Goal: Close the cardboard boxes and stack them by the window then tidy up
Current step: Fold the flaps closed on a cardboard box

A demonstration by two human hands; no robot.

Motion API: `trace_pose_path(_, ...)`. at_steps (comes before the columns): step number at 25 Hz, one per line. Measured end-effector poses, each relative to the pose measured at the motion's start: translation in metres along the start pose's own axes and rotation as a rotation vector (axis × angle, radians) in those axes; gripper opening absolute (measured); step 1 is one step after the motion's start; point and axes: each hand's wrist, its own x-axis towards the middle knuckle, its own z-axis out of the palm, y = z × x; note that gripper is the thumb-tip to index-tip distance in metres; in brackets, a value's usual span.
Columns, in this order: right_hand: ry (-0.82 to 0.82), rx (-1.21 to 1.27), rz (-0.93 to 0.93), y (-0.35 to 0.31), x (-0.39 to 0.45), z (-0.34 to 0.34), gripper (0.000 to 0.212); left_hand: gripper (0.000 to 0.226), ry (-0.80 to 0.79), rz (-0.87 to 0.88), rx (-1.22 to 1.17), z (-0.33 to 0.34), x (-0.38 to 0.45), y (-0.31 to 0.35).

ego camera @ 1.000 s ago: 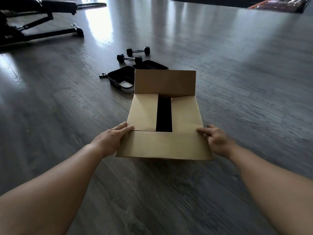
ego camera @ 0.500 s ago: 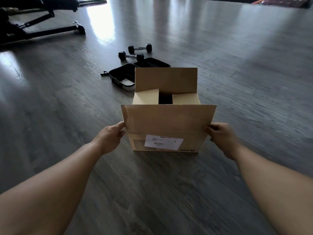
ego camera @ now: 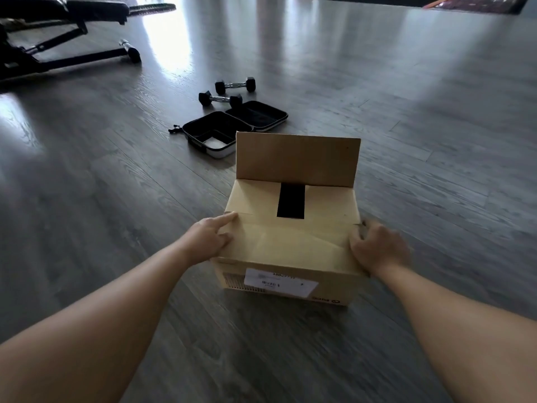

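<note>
Both hands press the near flap (ego camera: pixel 290 245) flat onto the cardboard box (ego camera: pixel 290 274) on the floor: left hand (ego camera: pixel 207 239) fingers spread, right hand (ego camera: pixel 377 248) curled over the edge; far flap (ego camera: pixel 297 158) upright, awaiting folding

This looks like a room in a home used for exercise. Grey wood-plank flooring (ego camera: pixel 406 117) runs across an open space, with daylight glaring off it at the far side. A black workout bench (ego camera: pixel 58 33) stands at the far left, two small dumbbells (ego camera: pixel 229 91) lie on the floor, and what may be a rug's edge (ego camera: pixel 465 2) shows at the top right.
</note>
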Motion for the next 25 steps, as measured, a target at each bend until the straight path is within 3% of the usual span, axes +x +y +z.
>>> trace_pose_path(5,0.030,-0.088,0.050,-0.008,0.025,-0.012,0.038,0.055,-0.040,0.076,-0.014,0.002,0.002,0.000)
trace_pose_path(9,-0.037,0.084,0.152,0.002,0.043,-0.026,0.034,0.059,-0.207,0.120,-0.125,0.011,0.005,0.016)
trace_pose_path(11,-0.011,0.187,0.187,0.006,0.047,-0.027,0.050,0.065,-0.213,0.150,-0.077,0.014,0.005,0.023)
trace_pose_path(15,0.026,0.348,0.133,0.005,0.051,-0.034,0.096,0.100,-0.179,0.201,0.182,0.022,0.005,0.034)
trace_pose_path(17,-0.001,0.455,0.123,0.005,0.054,-0.038,0.105,0.103,-0.169,0.197,0.245,0.024,0.005,0.040)
trace_pose_path(21,-0.037,0.629,0.182,0.010,0.052,-0.042,0.084,0.104,-0.180,0.178,0.260,0.022,0.001,0.041)
trace_pose_path(23,-0.045,0.753,0.132,0.011,0.046,-0.043,0.059,0.105,-0.169,0.155,0.250,0.020,0.000,0.040)
trace_pose_path(25,-0.026,0.830,0.050,0.009,0.039,-0.041,0.049,0.106,-0.157,0.136,0.257,0.018,0.000,0.041)
